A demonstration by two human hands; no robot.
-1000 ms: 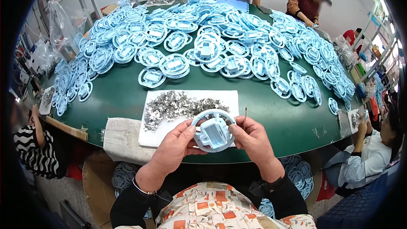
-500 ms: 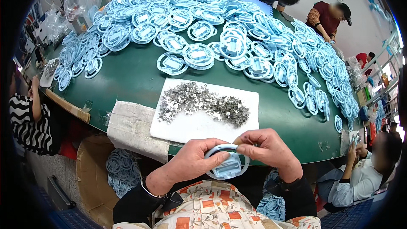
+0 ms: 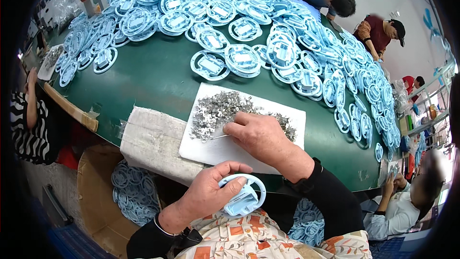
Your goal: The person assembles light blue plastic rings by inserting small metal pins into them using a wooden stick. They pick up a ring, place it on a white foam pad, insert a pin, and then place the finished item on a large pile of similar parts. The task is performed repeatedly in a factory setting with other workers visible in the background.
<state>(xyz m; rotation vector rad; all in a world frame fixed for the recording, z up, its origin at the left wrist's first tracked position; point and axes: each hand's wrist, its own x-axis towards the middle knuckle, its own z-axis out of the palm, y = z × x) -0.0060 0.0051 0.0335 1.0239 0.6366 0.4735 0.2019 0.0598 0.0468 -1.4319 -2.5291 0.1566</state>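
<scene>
My left hand [image 3: 211, 189] grips the rim of a light blue plastic ring part [image 3: 243, 200], which has a boxy rectangular section inside it. The thumb presses on the rim, and the part is held tilted above my lap. Farther forward, my right hand [image 3: 261, 139] is closed over the white foam board [image 3: 194, 146]. A thin, silvery, rod-like tool [image 3: 219, 137] sticks out from its fingers, its tip pointing left at the edge of a heap of small metal clips [image 3: 218, 108]. The right fingertips hide part of the heap.
Many more blue ring parts [image 3: 242, 60] are piled across the green table [image 3: 158, 74]. A wrapped pale block [image 3: 153, 139] sits left of the board. Below the table edge, a cardboard box [image 3: 98, 196] holds blue parts. Several people sit around the table.
My right hand has left the blue ring part and moved forward to the metal clips, the thin tool now showing. My left hand still holds the part, slightly lower and left.
</scene>
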